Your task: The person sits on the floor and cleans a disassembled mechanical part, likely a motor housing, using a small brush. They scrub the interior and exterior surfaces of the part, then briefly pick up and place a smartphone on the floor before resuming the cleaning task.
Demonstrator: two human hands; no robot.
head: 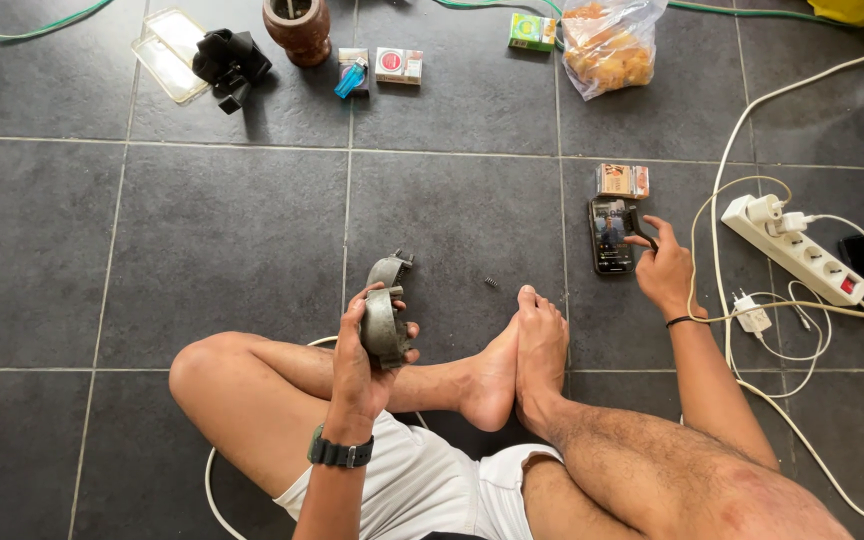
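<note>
I sit cross-legged on a dark tiled floor. My left hand, with a dark watch on the wrist, is closed around a curved grey metal part held upright above my shin. My right hand reaches out to the right and holds a small dark object at the edge of a black smartphone that lies on the floor with its screen lit. A tiny metal spring lies on the tile between the two hands.
A white power strip with plugged chargers and looping white cables lies at right. Farther away are a small box, a bag of snacks, a wooden mortar, a black clamp-like object, a lighter.
</note>
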